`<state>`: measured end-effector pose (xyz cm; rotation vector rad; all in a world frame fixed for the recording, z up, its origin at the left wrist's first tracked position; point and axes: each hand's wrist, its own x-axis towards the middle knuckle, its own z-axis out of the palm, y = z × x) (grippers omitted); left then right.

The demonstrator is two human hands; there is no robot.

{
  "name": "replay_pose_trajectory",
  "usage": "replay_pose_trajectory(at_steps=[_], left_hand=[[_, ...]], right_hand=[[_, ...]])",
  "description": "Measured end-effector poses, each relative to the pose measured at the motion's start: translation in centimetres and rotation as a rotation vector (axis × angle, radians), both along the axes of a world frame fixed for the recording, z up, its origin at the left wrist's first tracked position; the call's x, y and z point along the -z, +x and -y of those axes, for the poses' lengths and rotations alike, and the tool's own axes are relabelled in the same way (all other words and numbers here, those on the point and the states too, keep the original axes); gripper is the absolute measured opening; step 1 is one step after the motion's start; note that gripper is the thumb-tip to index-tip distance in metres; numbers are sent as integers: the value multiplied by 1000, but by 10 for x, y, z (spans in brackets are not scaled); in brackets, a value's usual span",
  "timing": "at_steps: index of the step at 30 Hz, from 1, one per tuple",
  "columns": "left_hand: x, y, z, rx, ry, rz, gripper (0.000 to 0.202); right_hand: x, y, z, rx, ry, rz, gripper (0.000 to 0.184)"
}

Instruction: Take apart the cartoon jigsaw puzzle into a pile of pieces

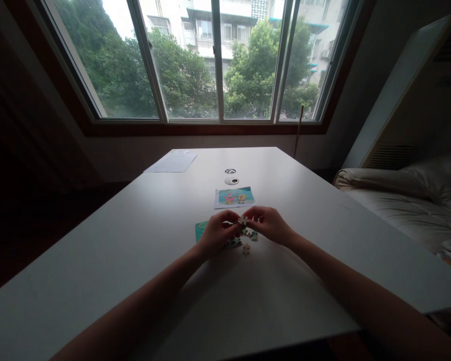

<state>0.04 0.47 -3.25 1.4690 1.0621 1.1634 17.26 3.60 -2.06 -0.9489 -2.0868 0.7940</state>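
Both my hands meet over the middle of a white table point(135, 240). My left hand point(218, 231) and my right hand point(270, 224) pinch a small pale puzzle piece point(242, 220) between their fingertips, held just above the table. Under them lies a small cluster of joined puzzle pieces point(201, 229) with a teal edge, partly hidden by my left hand. Another loose pale piece point(246, 248) lies face down just in front. A teal reference picture point(235, 196) with cartoon figures lies flat just beyond my hands.
A sheet of paper point(172, 162) lies at the table's far left. Two round cable holes point(231, 176) sit in the tabletop past the picture. A thin stick point(297, 131) leans by the window. A pale cushioned sofa point(409, 195) stands to the right.
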Motion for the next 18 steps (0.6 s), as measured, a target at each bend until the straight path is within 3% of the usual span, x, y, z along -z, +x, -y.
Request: replay_pose_trajectory(at_steps=[11, 18], left_hand=[[-4, 1, 2, 12, -40, 49, 22], [-5, -2, 1, 47, -312, 260, 24]], right_hand=[[4, -3, -4, -24, -198, -233, 31], [4, -5, -3, -47, -205, -328, 31]])
